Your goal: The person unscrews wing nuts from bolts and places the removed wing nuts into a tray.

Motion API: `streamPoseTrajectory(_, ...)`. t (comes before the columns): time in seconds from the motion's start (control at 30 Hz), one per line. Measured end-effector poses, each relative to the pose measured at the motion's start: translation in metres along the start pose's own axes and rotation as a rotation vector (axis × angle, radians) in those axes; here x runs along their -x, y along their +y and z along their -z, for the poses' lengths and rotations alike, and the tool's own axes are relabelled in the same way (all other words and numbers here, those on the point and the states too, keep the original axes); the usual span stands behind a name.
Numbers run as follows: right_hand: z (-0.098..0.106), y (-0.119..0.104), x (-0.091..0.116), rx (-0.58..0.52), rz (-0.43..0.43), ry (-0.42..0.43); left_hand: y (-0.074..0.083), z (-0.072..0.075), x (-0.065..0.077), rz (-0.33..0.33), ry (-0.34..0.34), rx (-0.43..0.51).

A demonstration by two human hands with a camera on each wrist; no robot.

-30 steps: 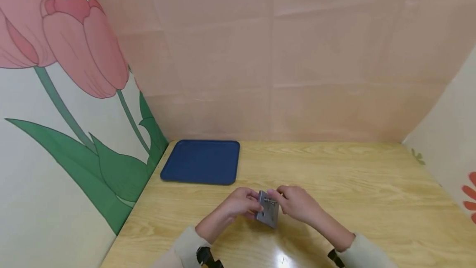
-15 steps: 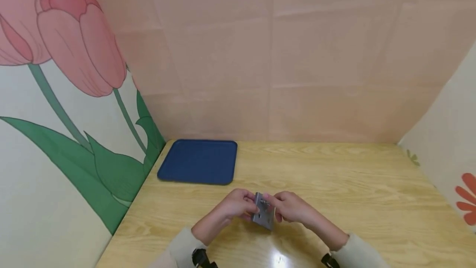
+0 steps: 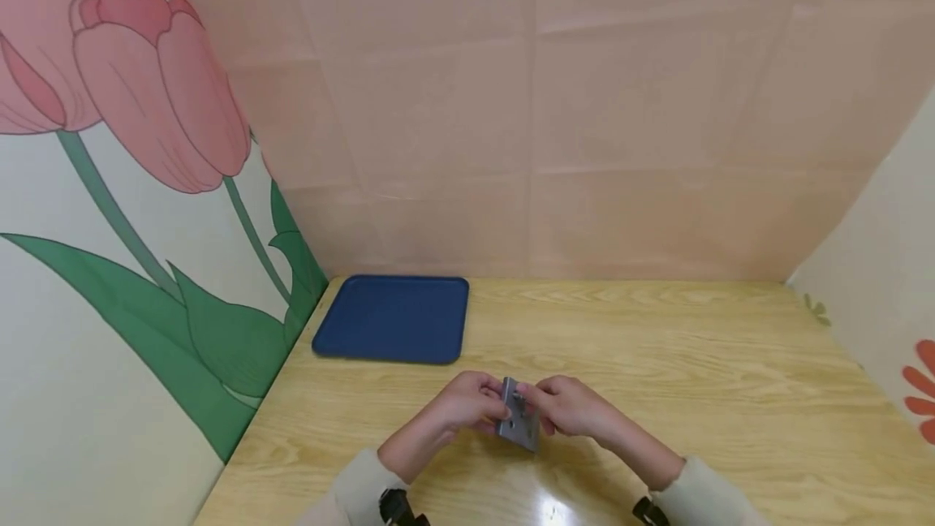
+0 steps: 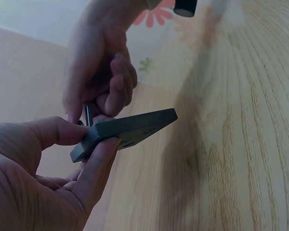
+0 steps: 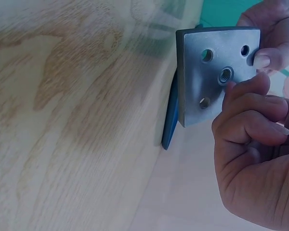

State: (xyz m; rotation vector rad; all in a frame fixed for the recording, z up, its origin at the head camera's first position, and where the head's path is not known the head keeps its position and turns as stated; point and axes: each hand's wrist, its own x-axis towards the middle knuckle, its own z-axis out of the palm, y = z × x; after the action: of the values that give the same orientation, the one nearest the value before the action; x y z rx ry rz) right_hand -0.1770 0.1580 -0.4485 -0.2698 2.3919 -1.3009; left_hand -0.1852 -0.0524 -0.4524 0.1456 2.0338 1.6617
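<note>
Near the table's front, my left hand [image 3: 467, 403] grips a square grey metal plate [image 3: 519, 422] by its left side, thumb on the near face. The plate is held tilted above the wood. Several round holes show in it in the right wrist view, with a threaded hole [image 5: 225, 75] in the middle. A thin metal bolt [image 4: 88, 115] stands out from the plate's face in the left wrist view. My right hand [image 3: 573, 406] pinches this bolt at the plate's upper part, its other fingers curled. The fingertips hide most of the bolt in the head view.
A blue tray [image 3: 392, 319] lies at the back left of the wooden table [image 3: 657, 347]. Behind the table hangs a pinkish-beige sheet [image 3: 584, 144]. A wall with painted tulips [image 3: 161, 88] borders the left side, and a pale wall [image 3: 876, 266] the right.
Both hands and the plate have shifted slightly left in the view. The right thumb and fingers have closed in over the bolt, which showed more openly a second ago.
</note>
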Motion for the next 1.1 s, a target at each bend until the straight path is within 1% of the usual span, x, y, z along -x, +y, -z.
streamPoseTrajectory(0.1, 0.001, 0.001, 0.001, 0.004, 0.014, 0.002, 0.0, -0.001, -0.001, 0.0, 0.004, -0.001)
streamPoseTrajectory(0.17, -0.001, 0.002, 0.001, 0.042, 0.055, 0.006, -0.001, -0.001, -0.001, 0.001, 0.008, -0.001)
streamPoseTrajectory(0.23, -0.002, 0.002, 0.001, 0.102, 0.114, 0.016, -0.002, -0.001, -0.001, 0.002, 0.008, 0.002)
streamPoseTrajectory(0.3, -0.004, 0.004, 0.002, 0.214, 0.191, 0.048, -0.002, -0.001, -0.001, -0.002, 0.004, 0.002)
streamPoseTrajectory(0.4, -0.005, 0.007, 0.003, 0.42, 0.32, 0.123, -0.002, -0.001, -0.001, -0.009, -0.001, -0.001)
streamPoseTrajectory(0.5, -0.003, 0.01, 0.005, 0.66, 0.488, 0.221, -0.001, -0.002, -0.001, -0.011, -0.002, -0.004)
streamPoseTrajectory(0.57, -0.001, 0.012, 0.005, 0.793, 0.6, 0.281, 0.0, -0.002, -0.001, -0.006, -0.005, -0.004)
streamPoseTrajectory(0.63, 0.001, 0.013, 0.006, 0.903, 0.701, 0.332, 0.0, -0.002, -0.002, -0.004, -0.008, -0.004)
streamPoseTrajectory(0.7, 0.001, 0.014, 0.006, 0.975, 0.768, 0.361, 0.0, -0.002, -0.002, 0.001, -0.015, -0.003)
streamPoseTrajectory(0.8, 0.001, 0.015, 0.006, 1.036, 0.813, 0.377, -0.001, -0.002, -0.003, 0.006, -0.017, -0.007)
streamPoseTrajectory(0.9, 0.001, 0.016, 0.005, 1.059, 0.831, 0.392, -0.001, -0.002, -0.005, 0.012, -0.013, -0.006)
streamPoseTrajectory(1.03, 0.001, 0.016, 0.005, 1.038, 0.837, 0.418, -0.001, -0.002, -0.006, 0.009, -0.017, 0.001)
streamPoseTrajectory(1.1, 0.001, 0.017, 0.005, 1.002, 0.81, 0.424, -0.002, -0.002, -0.006, 0.004, -0.024, 0.001)
